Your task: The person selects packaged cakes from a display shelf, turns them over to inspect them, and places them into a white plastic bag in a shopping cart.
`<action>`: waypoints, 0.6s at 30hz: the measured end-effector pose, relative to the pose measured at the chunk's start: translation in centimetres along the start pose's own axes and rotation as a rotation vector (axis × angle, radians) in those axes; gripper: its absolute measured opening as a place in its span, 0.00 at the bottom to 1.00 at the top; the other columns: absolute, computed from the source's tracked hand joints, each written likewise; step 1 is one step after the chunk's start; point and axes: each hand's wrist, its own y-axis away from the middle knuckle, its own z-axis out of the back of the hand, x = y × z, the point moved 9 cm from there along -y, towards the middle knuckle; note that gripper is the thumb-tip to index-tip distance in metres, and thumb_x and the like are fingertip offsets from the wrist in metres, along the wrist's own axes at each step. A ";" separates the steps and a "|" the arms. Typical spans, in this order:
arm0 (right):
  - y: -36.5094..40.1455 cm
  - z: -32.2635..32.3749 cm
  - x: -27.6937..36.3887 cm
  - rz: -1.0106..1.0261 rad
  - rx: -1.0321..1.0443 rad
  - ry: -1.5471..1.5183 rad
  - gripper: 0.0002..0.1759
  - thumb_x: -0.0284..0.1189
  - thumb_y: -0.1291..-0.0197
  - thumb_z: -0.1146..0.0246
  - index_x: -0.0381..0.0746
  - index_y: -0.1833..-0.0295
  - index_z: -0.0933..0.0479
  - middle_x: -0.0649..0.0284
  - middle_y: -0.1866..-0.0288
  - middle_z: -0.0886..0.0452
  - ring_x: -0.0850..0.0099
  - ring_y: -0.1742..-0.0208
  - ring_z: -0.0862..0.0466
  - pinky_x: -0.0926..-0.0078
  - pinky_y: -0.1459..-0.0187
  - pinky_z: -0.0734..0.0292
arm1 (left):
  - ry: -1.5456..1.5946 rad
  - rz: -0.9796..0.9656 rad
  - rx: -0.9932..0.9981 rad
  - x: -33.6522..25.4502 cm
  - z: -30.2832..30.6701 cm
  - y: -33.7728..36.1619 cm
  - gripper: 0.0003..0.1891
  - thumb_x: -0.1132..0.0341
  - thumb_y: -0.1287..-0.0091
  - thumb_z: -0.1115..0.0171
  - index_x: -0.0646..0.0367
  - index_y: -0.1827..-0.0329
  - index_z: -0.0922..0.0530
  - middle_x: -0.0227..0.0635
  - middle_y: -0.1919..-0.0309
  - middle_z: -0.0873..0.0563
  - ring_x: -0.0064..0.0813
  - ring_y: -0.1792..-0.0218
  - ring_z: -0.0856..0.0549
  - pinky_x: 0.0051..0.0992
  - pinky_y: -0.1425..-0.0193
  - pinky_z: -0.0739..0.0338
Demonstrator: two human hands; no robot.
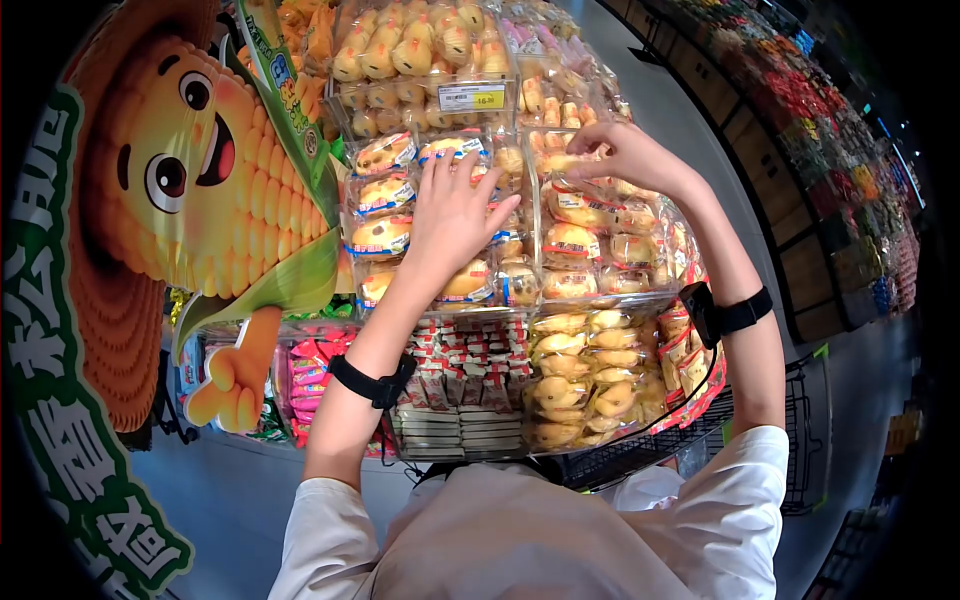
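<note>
My left hand (455, 210) lies with fingers spread over individually wrapped round breads in clear packets with blue and red print. Its fingertips rest on a wrapped bread (440, 148) in the upper part of the compartment. My right hand (635, 158) is over the neighbouring compartment, fingers curved and the thumb apart from them. Nothing shows between its fingers. Beneath it are more wrapped breads (572, 242). A clear divider (537, 225) runs between the two compartments. Each wrist wears a black strap.
Behind are bins of wrapped pastries (410, 50) with a price tag (472, 98). Nearer me are small red-and-white packets (455, 360) and yellow wrapped pastries (590, 365). A corn-shaped sign (215, 180) rises at left. A black shopping cart (800, 430) stands at right.
</note>
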 end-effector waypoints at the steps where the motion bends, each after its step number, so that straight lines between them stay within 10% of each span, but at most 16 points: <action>1: 1.1 -0.8 -0.7 0.019 0.029 0.038 0.29 0.43 0.53 0.28 0.33 0.53 0.23 0.53 0.57 0.19 0.59 0.54 0.19 0.66 0.53 0.26 | 0.002 -0.002 0.003 0.0 0.0 0.0 0.21 0.49 0.35 0.43 0.54 0.48 0.22 0.43 0.43 0.25 0.49 0.39 0.30 0.47 0.31 0.42; 9: 3.7 -3.8 -2.6 -0.043 0.032 0.118 0.26 0.31 0.55 0.27 0.33 0.50 0.26 0.52 0.57 0.20 0.57 0.52 0.20 0.64 0.49 0.27 | -0.011 0.005 0.044 -0.1 -0.4 0.0 0.21 0.48 0.34 0.45 0.54 0.46 0.22 0.44 0.43 0.25 0.49 0.37 0.32 0.46 0.29 0.45; 13: 4.1 0.5 -2.3 0.035 -0.296 -0.081 0.25 0.29 0.52 0.29 0.37 0.48 0.29 0.56 0.55 0.18 0.66 0.56 0.18 0.66 0.57 0.25 | -0.005 0.007 0.046 0.1 -0.3 -0.1 0.23 0.48 0.34 0.45 0.54 0.43 0.25 0.44 0.43 0.25 0.49 0.38 0.31 0.46 0.29 0.45; 18: 3.6 1.7 1.6 -0.109 -0.247 -0.269 0.26 0.34 0.52 0.29 0.36 0.50 0.30 0.58 0.71 0.21 0.70 0.69 0.20 0.71 0.67 0.26 | 0.000 -0.005 0.018 -0.2 0.1 -0.2 0.26 0.49 0.35 0.43 0.57 0.39 0.29 0.43 0.43 0.25 0.48 0.38 0.30 0.46 0.30 0.44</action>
